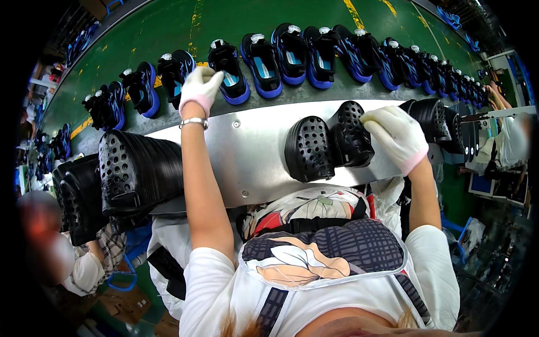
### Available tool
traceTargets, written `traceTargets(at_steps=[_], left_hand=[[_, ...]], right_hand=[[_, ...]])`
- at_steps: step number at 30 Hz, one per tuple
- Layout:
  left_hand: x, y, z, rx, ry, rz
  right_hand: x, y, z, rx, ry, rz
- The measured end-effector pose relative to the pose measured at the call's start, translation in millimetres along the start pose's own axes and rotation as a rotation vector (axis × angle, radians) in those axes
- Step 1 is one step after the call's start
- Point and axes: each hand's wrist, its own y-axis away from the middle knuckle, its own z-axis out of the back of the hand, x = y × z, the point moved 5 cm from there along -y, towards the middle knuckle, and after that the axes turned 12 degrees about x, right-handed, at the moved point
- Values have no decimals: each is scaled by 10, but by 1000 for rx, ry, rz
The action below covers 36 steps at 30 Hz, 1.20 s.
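My left hand, in a white glove with a pink cuff, reaches over the near edge of the row of shoes. Its fingers are bent together beside a black sneaker with a blue sole; whatever they hold, if anything, is hidden. My right hand, also gloved, has its fingers closed at the edge of a black perforated shoe-shaped insert. That piece stands tilted on the metal ledge. A second black insert stands just left of it.
Several black and blue sneakers line the green conveyor beyond the ledge. A nested stack of black inserts lies on the left, with more inserts on the right. Co-workers sit at both sides.
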Motion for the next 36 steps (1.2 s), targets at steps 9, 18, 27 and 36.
traceTargets(at_steps=[9, 18, 27, 36], left_hand=[[514, -828, -255, -63, -388, 130], [269, -782, -228, -56, -435, 98], [442, -936, -204, 41, -714, 232], [171, -307, -61, -417, -520, 64]], right_hand=[[-74, 298, -137, -54, -178, -126], [-100, 338, -127, -99, -146, -57], [-143, 463, -260, -33, -156, -221], [-144, 435, -230, 0, -256, -216]])
